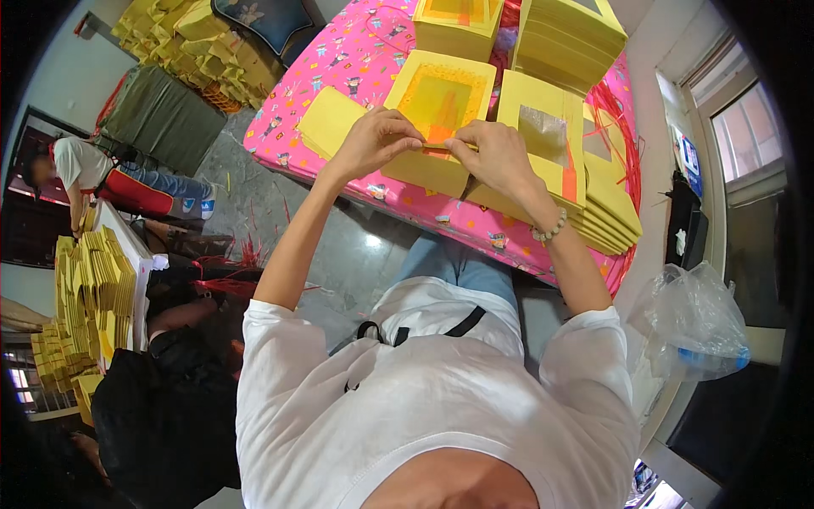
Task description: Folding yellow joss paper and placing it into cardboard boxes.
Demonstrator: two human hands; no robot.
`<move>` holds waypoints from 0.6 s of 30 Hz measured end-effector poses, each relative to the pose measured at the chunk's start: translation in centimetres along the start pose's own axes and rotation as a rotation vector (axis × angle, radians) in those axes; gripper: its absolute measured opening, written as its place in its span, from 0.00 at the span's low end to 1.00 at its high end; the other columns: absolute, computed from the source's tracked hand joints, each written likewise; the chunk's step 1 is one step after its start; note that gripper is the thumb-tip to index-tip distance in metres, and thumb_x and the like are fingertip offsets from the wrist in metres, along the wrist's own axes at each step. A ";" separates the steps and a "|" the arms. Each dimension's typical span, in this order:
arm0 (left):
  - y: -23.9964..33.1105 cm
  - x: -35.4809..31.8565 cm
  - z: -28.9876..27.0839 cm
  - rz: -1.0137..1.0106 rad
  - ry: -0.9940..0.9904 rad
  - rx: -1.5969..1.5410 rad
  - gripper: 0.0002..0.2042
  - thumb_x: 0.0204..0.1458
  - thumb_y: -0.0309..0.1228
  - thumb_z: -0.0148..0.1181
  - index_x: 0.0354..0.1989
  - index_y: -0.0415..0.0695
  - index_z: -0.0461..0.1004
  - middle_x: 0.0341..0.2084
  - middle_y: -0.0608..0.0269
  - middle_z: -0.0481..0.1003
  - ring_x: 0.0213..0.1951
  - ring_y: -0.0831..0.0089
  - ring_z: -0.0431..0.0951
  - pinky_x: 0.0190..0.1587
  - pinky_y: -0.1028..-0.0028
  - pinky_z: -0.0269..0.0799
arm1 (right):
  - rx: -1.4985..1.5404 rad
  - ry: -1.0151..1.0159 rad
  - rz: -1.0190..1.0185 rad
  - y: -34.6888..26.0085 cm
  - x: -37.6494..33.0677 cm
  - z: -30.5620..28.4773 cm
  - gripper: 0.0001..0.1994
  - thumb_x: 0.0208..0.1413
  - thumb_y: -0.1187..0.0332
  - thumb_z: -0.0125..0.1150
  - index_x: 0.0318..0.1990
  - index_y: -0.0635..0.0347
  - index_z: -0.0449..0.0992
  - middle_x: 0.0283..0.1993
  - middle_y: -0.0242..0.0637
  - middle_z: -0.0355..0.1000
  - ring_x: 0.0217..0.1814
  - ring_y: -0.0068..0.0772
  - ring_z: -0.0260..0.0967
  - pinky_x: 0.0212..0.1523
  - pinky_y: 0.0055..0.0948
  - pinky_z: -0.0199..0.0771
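Note:
A stack of yellow paper sheets (424,176) lies near the front edge of the pink table. Its top sheet (467,68) has a shiny gold rectangle with an orange print over it. At the near edge of this sheet, my left hand (371,146) pinches the paper between thumb and fingers. Just to the right, my right hand (502,159), with a beaded bracelet at its wrist, grips the same edge. Between my fingertips runs a thin strip of the edge, which looks folded up. My fingers partly hide it.
Plain yellow paper (326,119) lies left of the stack. Silver-foil sheets (553,174) are piled to the right, with red plastic strips (623,140) beside them. A co-worker (85,170) bends over another table at left. A clear plastic bag (691,318) hangs at right.

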State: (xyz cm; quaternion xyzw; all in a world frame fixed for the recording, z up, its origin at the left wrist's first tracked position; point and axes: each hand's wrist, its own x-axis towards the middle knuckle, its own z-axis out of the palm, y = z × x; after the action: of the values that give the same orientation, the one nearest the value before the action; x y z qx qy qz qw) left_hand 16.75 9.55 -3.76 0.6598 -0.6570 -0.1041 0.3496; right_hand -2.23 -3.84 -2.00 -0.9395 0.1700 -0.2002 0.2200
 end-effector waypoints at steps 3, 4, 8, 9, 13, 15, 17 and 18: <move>0.4 0.1 -0.1 0.007 -0.005 0.021 0.08 0.48 0.36 0.63 0.33 0.47 0.80 0.31 0.63 0.75 0.40 0.64 0.72 0.45 0.67 0.66 | -0.016 0.021 -0.031 0.0 -0.2 0.0 0.13 0.53 0.60 0.56 0.27 0.61 0.78 0.24 0.47 0.72 0.27 0.49 0.70 0.28 0.40 0.68; 0.6 0.0 -0.1 0.013 -0.006 0.044 0.08 0.48 0.35 0.63 0.33 0.46 0.79 0.32 0.63 0.75 0.41 0.63 0.72 0.46 0.66 0.66 | -0.018 0.023 -0.033 -0.1 -0.2 0.0 0.13 0.53 0.60 0.56 0.27 0.61 0.78 0.24 0.47 0.72 0.27 0.49 0.70 0.28 0.40 0.68; 1.5 0.5 0.2 0.170 0.099 0.168 0.10 0.47 0.33 0.62 0.37 0.46 0.78 0.34 0.61 0.75 0.40 0.62 0.72 0.45 0.65 0.67 | -0.024 0.033 -0.007 -0.6 0.2 -0.9 0.12 0.55 0.59 0.54 0.33 0.59 0.78 0.23 0.47 0.72 0.28 0.50 0.72 0.32 0.44 0.71; 1.9 0.9 0.3 0.175 0.108 0.232 0.10 0.47 0.31 0.62 0.39 0.44 0.77 0.34 0.60 0.75 0.40 0.61 0.72 0.44 0.65 0.68 | -0.015 0.045 0.004 -0.6 0.2 -1.2 0.12 0.56 0.59 0.54 0.34 0.58 0.78 0.23 0.46 0.72 0.27 0.49 0.72 0.31 0.44 0.71; 2.0 1.6 0.6 0.128 0.142 0.398 0.10 0.48 0.26 0.59 0.40 0.42 0.75 0.36 0.56 0.75 0.37 0.58 0.72 0.40 0.64 0.69 | 0.153 0.062 0.054 -0.3 0.3 -1.6 0.15 0.53 0.56 0.58 0.38 0.59 0.77 0.32 0.47 0.74 0.36 0.48 0.73 0.38 0.40 0.72; 2.0 1.8 0.6 0.134 0.290 0.341 0.09 0.48 0.24 0.58 0.39 0.42 0.75 0.33 0.57 0.75 0.35 0.59 0.72 0.38 0.65 0.69 | 0.158 0.405 -0.088 0.4 0.3 -0.9 0.24 0.49 0.54 0.64 0.49 0.61 0.71 0.48 0.49 0.70 0.52 0.45 0.68 0.48 0.38 0.70; 2.2 1.7 0.4 0.141 0.437 0.281 0.09 0.47 0.22 0.57 0.38 0.42 0.74 0.30 0.58 0.75 0.33 0.60 0.71 0.36 0.65 0.68 | 0.318 0.391 0.038 0.9 0.3 -0.9 0.31 0.47 0.54 0.67 0.55 0.62 0.66 0.55 0.49 0.64 0.58 0.45 0.62 0.53 0.39 0.65; 2.8 1.7 0.2 0.093 0.487 0.184 0.08 0.48 0.22 0.57 0.38 0.41 0.74 0.30 0.57 0.74 0.31 0.60 0.71 0.34 0.67 0.68 | 0.476 0.373 0.171 1.2 0.2 -1.0 0.38 0.44 0.53 0.70 0.60 0.63 0.60 0.61 0.49 0.58 0.64 0.45 0.56 0.59 0.40 0.61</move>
State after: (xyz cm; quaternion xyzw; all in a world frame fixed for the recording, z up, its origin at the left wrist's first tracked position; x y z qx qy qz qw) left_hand 14.62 8.19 -1.69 0.6636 -0.5899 0.1341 0.4401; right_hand -2.80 -5.30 -1.69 -0.7909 0.2342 -0.3840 0.4149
